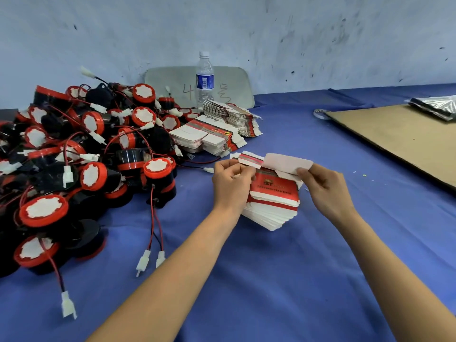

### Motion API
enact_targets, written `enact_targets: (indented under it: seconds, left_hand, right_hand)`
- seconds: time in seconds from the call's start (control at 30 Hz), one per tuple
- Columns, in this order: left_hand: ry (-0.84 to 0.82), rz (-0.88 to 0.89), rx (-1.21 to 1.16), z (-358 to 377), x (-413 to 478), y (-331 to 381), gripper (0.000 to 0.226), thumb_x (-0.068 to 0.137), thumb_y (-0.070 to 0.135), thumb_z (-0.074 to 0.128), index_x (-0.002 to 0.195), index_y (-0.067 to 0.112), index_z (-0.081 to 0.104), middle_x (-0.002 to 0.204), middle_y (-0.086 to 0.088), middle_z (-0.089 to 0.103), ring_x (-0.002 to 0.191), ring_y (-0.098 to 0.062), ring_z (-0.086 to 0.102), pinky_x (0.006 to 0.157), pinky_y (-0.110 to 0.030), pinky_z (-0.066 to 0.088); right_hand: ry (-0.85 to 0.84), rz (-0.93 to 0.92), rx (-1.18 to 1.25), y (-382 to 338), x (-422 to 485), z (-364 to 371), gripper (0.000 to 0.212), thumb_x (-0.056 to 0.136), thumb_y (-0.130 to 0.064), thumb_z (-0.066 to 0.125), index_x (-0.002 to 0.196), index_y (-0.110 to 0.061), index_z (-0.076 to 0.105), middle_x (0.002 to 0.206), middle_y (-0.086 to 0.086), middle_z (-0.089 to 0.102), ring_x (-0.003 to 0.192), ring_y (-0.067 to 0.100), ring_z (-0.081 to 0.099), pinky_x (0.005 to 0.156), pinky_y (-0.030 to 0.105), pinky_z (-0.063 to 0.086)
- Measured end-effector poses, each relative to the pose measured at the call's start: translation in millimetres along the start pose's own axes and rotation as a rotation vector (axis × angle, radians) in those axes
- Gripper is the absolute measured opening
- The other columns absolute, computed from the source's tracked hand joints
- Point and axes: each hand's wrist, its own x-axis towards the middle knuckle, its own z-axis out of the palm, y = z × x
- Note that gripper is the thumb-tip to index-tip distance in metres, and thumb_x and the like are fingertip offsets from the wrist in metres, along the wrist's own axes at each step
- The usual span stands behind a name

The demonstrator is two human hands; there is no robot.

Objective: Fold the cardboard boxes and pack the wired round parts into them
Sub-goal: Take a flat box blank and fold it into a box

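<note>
Head view shows me the top box blank (274, 187) lying crosswise, left hand (230, 180) and right hand (324, 187) each pinching one end.

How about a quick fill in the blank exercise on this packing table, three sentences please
1. The wired round parts lie heaped on the person's ____ side.
2. The cloth covering the table is ____.
3. The left hand and right hand pinch the top cardboard box, printed white and ____.
Missing words: left; blue; red.
</note>
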Motion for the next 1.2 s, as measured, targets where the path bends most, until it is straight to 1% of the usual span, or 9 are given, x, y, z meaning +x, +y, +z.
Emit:
enact_targets:
  seconds: [0.17,0.37,0.57,0.67,0.83,0.97,1.07,1.13,1.2]
  left_hand:
    - [0.071,0.357,0.334,0.7,-4.5,-5.0,0.028,0.089,0.021,0.065,0.063,0.028,0.056,0.103,0.015,0.042,0.107,-0.006,0.039,0.097,-0.025,0.033]
    - [0.004,0.025,-0.152,-14.7,17.0,5.7,0.023,0.097,0.017,0.053,0.074,0.014,0.056,0.056,0.01,0.055,0.057,-0.003,0.053,0.064,-0.018,0.046]
    - [0.09,-0.14,-0.149,-28.1,39.8,6.3,0.018,0.096,0.016,0.059,0.079,0.014,0.065,0.037,0.014,0.049,0.033,0.002,0.046,0.037,-0.011,0.038]
    - [0.077,-0.101,-0.067,-28.5,41.7,3.5,0.018,0.094,0.017,0.063,0.077,0.019,0.067,0.054,0.012,0.062,0.043,0.003,0.054,0.043,-0.014,0.044]
    - [-0.009,0.043,0.178,-19.0,32.7,10.3,0.017,0.096,0.023,0.059,0.11,0.02,0.067,0.12,-0.004,0.064,0.109,-0.016,0.06,0.101,-0.038,0.046]
    - [-0.092,0.092,-0.303,-57.8,1.3,36.2,0.028,0.101,0.027,0.045,0.125,0.022,0.058,0.116,0.002,0.064,0.106,-0.009,0.063,0.086,-0.022,0.048]
    - [-0.137,0.427,0.142,-100.8,-42.9,35.7,0.045,0.096,0.035,0.052,0.14,0.032,0.043,0.129,0.016,0.053,0.128,-0.002,0.047,0.092,-0.008,0.04]
    - [-0.188,0.599,0.567,-122.5,-71.6,23.1,0.067,0.087,0.045,0.061,0.142,0.052,0.025,0.131,0.026,0.043,0.118,0.011,0.044,0.088,-0.003,0.036]
    - [-0.189,0.566,0.801,-139.1,-84.8,8.8,0.084,0.086,0.039,0.068,0.138,0.068,0.009,0.123,0.022,0.039,0.094,0.0,0.052,0.078,-0.011,0.043]
  right_hand:
    - [-0.063,-0.219,-0.26,10.8,-3.0,6.7,0.032,0.098,-0.026,0.045,0.088,-0.003,0.065,0.06,0.005,0.054,0.055,0.01,0.042,0.052,0.017,0.029]
    - [-0.114,-0.33,-0.239,17.5,-12.4,-9.0,0.022,0.097,-0.006,0.05,0.109,-0.004,0.068,0.108,-0.009,0.065,0.097,0.006,0.059,0.083,0.005,0.04]
    - [0.046,-0.141,0.142,12.0,-35.1,-34.8,0.042,0.097,-0.002,0.049,0.072,-0.033,0.062,0.068,-0.012,0.057,0.057,0.005,0.043,0.058,0.015,0.038]
    - [0.118,-0.01,0.798,-6.7,-37.3,-61.9,0.044,0.094,-0.006,0.041,0.067,-0.027,0.069,0.076,-0.013,0.068,0.075,0.014,0.068,0.069,0.034,0.059]
    - [0.055,0.168,1.238,-41.9,-27.5,-58.6,0.019,0.082,-0.027,0.055,0.083,-0.022,0.073,0.075,-0.007,0.072,0.087,0.017,0.073,0.072,0.038,0.059]
    - [-0.127,0.39,1.25,-63.6,-42.2,-12.4,0.032,0.079,-0.024,0.048,0.063,-0.017,0.075,0.055,-0.006,0.065,0.078,0.016,0.074,0.065,0.031,0.06]
    - [-0.262,0.562,1.155,-72.6,-61.8,20.1,0.03,0.077,-0.027,0.057,0.09,-0.009,0.077,0.094,0.019,0.073,0.089,0.029,0.072,0.064,0.03,0.059]
    - [-0.287,0.605,1.156,-81.9,-74.1,37.9,0.033,0.076,-0.029,0.061,0.101,-0.01,0.073,0.105,0.021,0.071,0.094,0.031,0.071,0.067,0.03,0.058]
    - [-0.301,0.619,1.203,-91.3,-85.6,55.2,0.034,0.078,-0.03,0.06,0.106,-0.012,0.071,0.106,0.018,0.071,0.096,0.032,0.07,0.067,0.031,0.059]
